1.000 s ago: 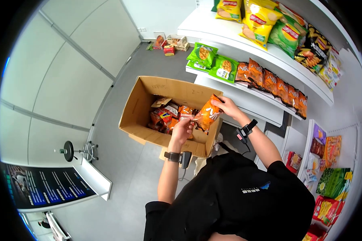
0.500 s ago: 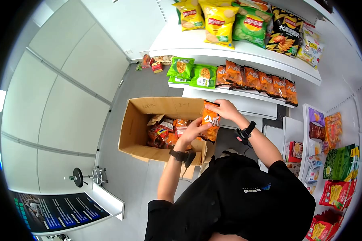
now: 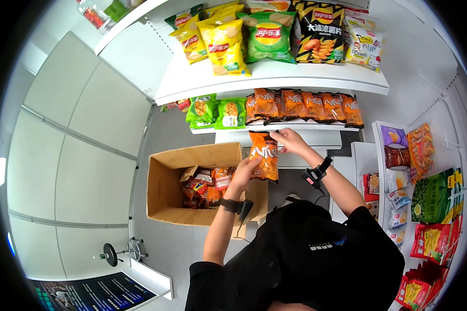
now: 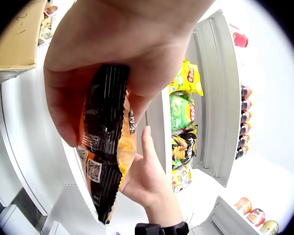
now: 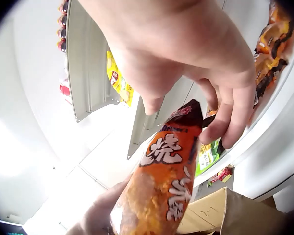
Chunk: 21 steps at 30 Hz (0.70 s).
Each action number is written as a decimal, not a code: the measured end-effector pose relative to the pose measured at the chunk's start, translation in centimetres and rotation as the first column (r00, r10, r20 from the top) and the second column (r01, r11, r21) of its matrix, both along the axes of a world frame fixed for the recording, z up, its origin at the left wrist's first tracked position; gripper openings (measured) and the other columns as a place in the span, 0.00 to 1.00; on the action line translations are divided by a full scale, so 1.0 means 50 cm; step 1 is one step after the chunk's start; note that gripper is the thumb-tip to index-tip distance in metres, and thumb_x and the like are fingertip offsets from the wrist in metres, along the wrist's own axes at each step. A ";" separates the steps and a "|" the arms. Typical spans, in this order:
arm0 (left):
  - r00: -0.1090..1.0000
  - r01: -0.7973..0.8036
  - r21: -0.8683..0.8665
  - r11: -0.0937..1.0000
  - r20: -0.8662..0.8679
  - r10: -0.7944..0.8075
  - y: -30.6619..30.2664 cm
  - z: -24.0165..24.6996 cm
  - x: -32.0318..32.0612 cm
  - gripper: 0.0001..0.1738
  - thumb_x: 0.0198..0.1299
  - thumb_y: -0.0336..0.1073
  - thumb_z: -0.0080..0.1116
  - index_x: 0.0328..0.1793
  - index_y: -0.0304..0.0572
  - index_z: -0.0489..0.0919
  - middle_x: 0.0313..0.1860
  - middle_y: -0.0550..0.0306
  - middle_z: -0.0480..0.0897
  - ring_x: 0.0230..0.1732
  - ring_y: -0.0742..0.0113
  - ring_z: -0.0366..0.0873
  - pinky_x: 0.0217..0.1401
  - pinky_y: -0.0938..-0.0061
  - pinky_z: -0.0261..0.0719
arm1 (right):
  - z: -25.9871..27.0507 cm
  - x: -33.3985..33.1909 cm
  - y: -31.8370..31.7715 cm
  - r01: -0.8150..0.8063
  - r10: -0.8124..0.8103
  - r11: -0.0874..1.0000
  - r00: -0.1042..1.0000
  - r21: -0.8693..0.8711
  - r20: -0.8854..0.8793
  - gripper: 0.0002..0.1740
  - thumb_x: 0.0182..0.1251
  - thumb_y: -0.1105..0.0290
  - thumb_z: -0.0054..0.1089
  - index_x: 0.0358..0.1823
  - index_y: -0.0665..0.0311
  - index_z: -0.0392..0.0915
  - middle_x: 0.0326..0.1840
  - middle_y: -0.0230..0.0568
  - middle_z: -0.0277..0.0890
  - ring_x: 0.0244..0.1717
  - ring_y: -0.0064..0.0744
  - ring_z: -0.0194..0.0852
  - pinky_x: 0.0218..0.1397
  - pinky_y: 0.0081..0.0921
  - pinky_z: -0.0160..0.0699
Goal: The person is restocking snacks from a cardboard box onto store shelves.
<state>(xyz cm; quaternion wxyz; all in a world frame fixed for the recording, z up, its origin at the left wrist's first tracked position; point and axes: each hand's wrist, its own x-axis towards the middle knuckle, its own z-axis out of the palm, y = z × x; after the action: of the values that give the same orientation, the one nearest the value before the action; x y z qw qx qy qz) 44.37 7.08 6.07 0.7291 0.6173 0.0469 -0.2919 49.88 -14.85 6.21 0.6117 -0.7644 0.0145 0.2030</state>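
An orange snack bag point(image 3: 263, 158) with black crimped ends is held upright at the right end of the cardboard box. My left hand point(image 3: 245, 173) grips its lower left side; in the left wrist view the left hand point(image 4: 112, 54) curls round the bag point(image 4: 105, 142), its black end facing the camera. At the bag's top right corner is my right hand point(image 3: 291, 141). The right wrist view shows the right hand point(image 5: 196, 58) with thumb and fingers spread apart about the dark top of the bag point(image 5: 161, 181).
Open cardboard box point(image 3: 163, 181) with several orange and red packs point(image 3: 205, 189) stands at left. Ahead, a low shelf point(image 3: 290, 126) bears green bags point(image 3: 230, 111) and a row of orange bags point(image 3: 314, 106). Above it, a shelf point(image 3: 296, 78) carries chip bags point(image 3: 271, 36). More snacks line the right-hand shelves.
The bag has come upright and away from over the box, toward the orange row. My left hand has moved up onto its side. My right hand's grip on the top has loosened. The view has swung right.
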 end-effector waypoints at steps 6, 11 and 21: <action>0.988 -0.156 -0.177 0.972 -0.026 0.154 -0.081 -0.011 0.040 0.19 0.65 0.45 0.48 0.53 0.37 0.72 0.44 0.56 0.79 0.42 0.71 0.78 0.45 0.76 0.77 | 0.004 -0.038 -0.087 -0.237 0.308 0.925 0.925 0.297 -0.223 0.36 0.58 0.41 0.56 0.49 0.71 0.69 0.41 0.38 0.72 0.35 0.28 0.77 0.39 0.22 0.79; 0.983 -0.177 -0.248 0.952 0.010 0.185 -0.141 -0.026 0.076 0.21 0.66 0.45 0.47 0.55 0.36 0.70 0.49 0.55 0.78 0.48 0.68 0.77 0.51 0.72 0.75 | -0.041 -0.047 -0.125 -0.047 0.287 0.783 0.912 0.620 -0.293 0.19 0.66 0.67 0.54 0.53 0.71 0.66 0.43 0.37 0.72 0.41 0.29 0.76 0.44 0.25 0.79; 0.993 -0.111 -0.080 0.991 0.038 0.114 -0.190 -0.003 0.130 0.26 0.64 0.45 0.49 0.64 0.39 0.63 0.58 0.57 0.72 0.58 0.66 0.69 0.60 0.62 0.66 | -0.079 0.005 -0.146 0.242 -0.021 0.644 0.954 0.726 -0.300 0.16 0.66 0.67 0.52 0.51 0.68 0.68 0.46 0.40 0.73 0.43 0.34 0.77 0.46 0.30 0.78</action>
<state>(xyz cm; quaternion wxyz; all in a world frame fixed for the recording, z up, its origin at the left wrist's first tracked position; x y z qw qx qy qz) 50.86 -2.43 5.94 0.7687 0.5908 0.0549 -0.2389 50.15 -22.13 2.27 0.8792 -0.4031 0.0662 0.2452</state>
